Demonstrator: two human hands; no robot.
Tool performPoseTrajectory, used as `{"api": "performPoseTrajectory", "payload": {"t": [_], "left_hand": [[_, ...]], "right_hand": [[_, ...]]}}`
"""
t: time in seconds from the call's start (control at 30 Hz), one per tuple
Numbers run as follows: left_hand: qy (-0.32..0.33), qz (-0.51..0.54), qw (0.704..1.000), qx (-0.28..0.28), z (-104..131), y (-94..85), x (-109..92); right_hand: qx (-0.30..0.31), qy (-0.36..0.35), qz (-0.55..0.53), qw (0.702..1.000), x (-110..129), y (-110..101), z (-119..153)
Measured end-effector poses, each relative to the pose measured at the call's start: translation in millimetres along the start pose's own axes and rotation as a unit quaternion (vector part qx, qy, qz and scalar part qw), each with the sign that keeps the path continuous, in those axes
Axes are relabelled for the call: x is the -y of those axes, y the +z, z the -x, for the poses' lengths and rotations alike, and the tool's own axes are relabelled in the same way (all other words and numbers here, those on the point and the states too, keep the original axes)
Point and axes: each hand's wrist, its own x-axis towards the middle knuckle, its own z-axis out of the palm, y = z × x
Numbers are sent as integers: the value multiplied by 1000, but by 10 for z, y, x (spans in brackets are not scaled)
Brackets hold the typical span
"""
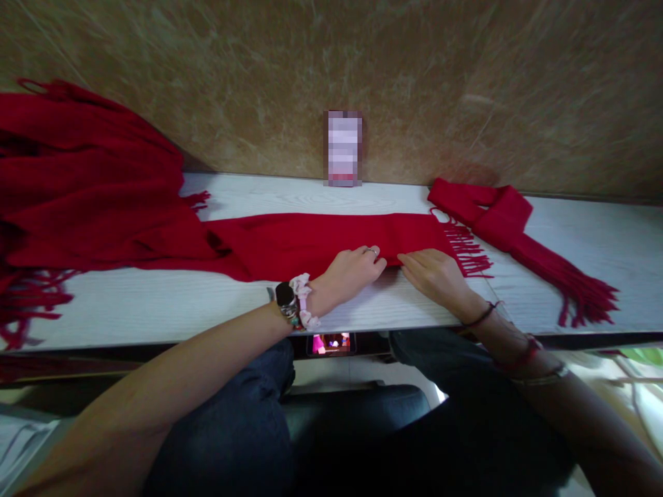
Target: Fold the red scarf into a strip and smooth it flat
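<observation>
A long red scarf [311,238] lies stretched along the white wood-grain table, its fringe [469,252] at the right end. Along its near edge, right of the middle, my left hand [349,276] is closed with the fingertips pinching the cloth. A short way to the right, my right hand [438,276] grips the same edge between thumb and fingers. Further right rests a second red scarf [481,214], narrow and folded over itself, with its tassels toward the near right. At the left, the stretched scarf runs into a large heap of red scarves [93,179].
A brown marbled wall [259,90] rises behind the white table [170,304]. Against it leans a blurred-out upright rectangle [343,148]. Below the table's front edge, a phone [331,344] with a lit screen sits above my legs.
</observation>
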Motion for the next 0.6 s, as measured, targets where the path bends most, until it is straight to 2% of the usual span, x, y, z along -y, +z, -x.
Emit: {"api": "performPoseTrajectory", "payload": {"t": [0.1,0.2,0.4,0.6], "left_hand": [[6,-7,1000,8,-4,11,2],[5,-4,1000,7,-2,27,14],[-45,5,998,36,25,-31,37],[-59,-5,997,55,74,-87,133]], "right_hand": [[-16,-16,-23,999,-13,34,-3],[-6,-14,-48,999,-19,65,2],[15,-17,-39,999,-18,80,30],[27,-10,-52,998,-29,84,36]]}}
